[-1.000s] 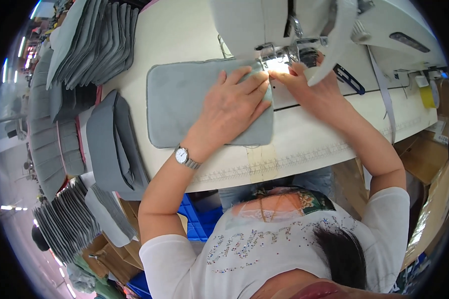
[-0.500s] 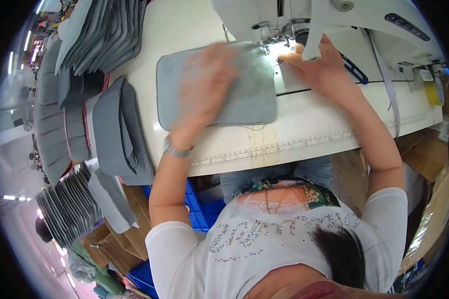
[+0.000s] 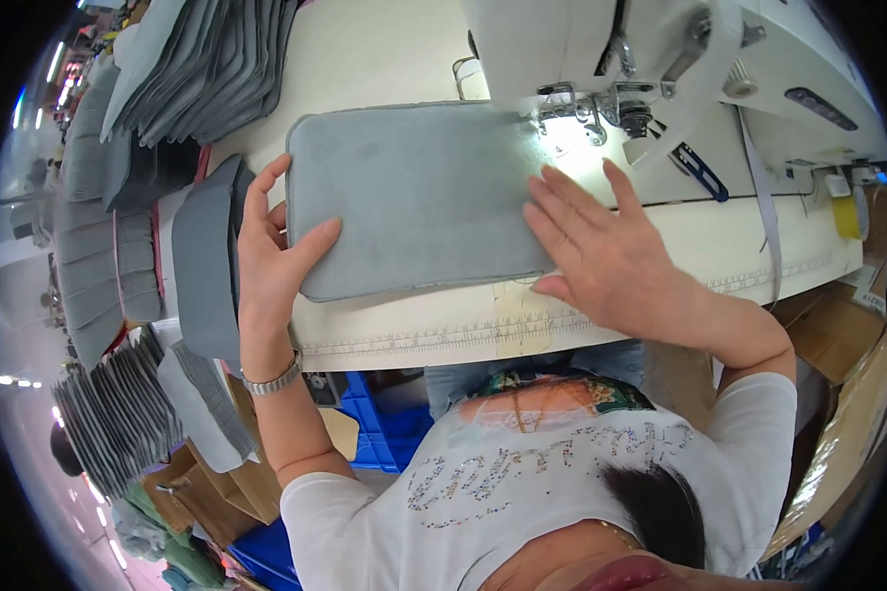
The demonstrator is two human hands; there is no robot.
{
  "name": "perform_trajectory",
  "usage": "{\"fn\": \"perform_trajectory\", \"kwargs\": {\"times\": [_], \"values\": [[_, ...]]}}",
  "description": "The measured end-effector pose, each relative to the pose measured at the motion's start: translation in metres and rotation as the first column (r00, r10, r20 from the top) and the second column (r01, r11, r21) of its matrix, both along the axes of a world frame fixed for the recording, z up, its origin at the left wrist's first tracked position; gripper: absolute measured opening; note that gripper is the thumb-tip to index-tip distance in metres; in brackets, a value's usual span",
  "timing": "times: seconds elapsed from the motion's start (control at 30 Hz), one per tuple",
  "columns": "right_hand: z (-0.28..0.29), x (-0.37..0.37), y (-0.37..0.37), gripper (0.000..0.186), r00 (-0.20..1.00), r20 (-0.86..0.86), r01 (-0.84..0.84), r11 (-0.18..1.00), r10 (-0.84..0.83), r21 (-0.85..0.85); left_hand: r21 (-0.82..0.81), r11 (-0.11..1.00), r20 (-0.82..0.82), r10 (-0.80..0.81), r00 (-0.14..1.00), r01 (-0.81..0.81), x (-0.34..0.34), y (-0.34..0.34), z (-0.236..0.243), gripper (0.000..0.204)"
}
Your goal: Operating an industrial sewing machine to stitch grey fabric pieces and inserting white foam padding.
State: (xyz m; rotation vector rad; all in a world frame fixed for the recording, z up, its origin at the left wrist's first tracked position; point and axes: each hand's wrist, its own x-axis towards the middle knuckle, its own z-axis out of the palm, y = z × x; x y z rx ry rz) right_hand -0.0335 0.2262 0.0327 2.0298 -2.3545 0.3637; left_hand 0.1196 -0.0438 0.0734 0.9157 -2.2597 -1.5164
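A grey rounded-corner fabric panel point(image 3: 419, 197) lies on the white sewing table, its far right corner close to the lit needle area of the sewing machine point(image 3: 572, 108). My left hand point(image 3: 278, 246) grips the panel's left edge, thumb on top and some fingers hidden past the edge. At the panel's right edge, my right hand point(image 3: 616, 256) rests flat with fingers stretched and thumb apart. Short loose threads show along the near edge.
Grey fabric pieces point(image 3: 207, 69) are stacked at the far left, with more folded pieces point(image 3: 202, 261) nearer. Dark thread snips point(image 3: 700, 172) lie right of the needle. A printed ruler strip point(image 3: 424, 330) follows the table's front edge. A blue crate point(image 3: 384, 424) stands below.
My left hand has gone from over the panel to its left edge. My right hand has left the needle area and come nearer, onto the panel's right edge. The panel sits slightly nearer me.
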Motion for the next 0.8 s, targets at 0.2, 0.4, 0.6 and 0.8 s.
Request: {"fn": "perform_trajectory", "kwargs": {"times": [0.2, 0.4, 0.6, 0.8], "values": [[-0.012, 0.001, -0.004, 0.058, 0.993, -0.111, 0.041, 0.999, -0.042, -0.012, 0.018, 1.000, -0.007, -0.010, 1.000, 0.010, 0.004, -0.001, -0.008, 0.073], [-0.022, -0.015, -0.004, 0.043, 0.978, -0.174, 0.110, 0.993, -0.118, -0.052, 0.021, 1.000, -0.003, -0.004, 1.000, 0.004, 0.008, -0.004, -0.020, 0.075], [-0.018, -0.018, -0.007, 0.038, 0.975, -0.188, 0.113, 0.992, -0.122, -0.057, -0.002, 1.000, -0.048, -0.004, 0.999, 0.004, 0.008, 0.002, -0.017, 0.074], [-0.023, -0.024, -0.003, 0.043, 0.974, -0.167, 0.146, 0.988, -0.153, -0.057, -0.071, 0.997, -0.089, -0.010, 0.996, 0.003, 0.005, 0.018, -0.005, 0.073]]}}
